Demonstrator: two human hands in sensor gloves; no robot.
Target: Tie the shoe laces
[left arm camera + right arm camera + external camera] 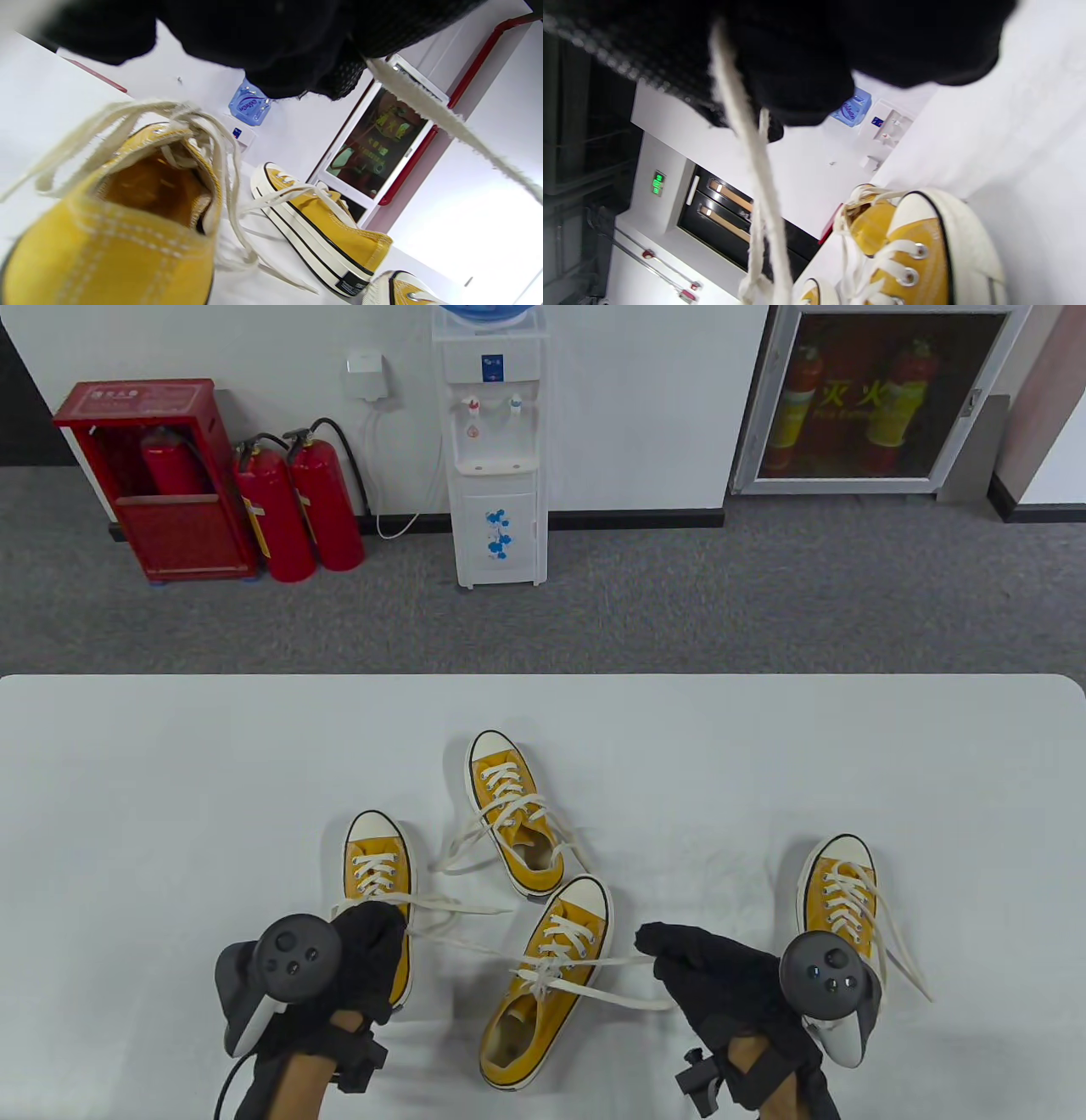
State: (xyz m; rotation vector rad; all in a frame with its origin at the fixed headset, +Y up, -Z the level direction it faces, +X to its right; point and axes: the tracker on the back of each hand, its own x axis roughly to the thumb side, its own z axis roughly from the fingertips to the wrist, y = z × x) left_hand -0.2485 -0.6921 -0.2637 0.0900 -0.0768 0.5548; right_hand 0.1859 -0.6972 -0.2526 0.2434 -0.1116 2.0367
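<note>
Four yellow shoes sit on the white tabletop (170, 780). The middle shoe (547, 980) lies between the two hands, near the front edge. Its long side runs slanted, with the white toe pointing away and a bit to the right, and the heel toward the person.

Its white lace (551, 963) is pulled out to both sides. The left hand (361, 950) has its fingers curled around one end and pinches it tight. The right hand (704, 976) pinches the other end the same way.

The left shoe (377, 869) is partly under the left hand, toe pointing away. The far shoe (509, 823) points away and a bit left. The right shoe (840, 891) sits by the right hand, toe pointing away.
</note>
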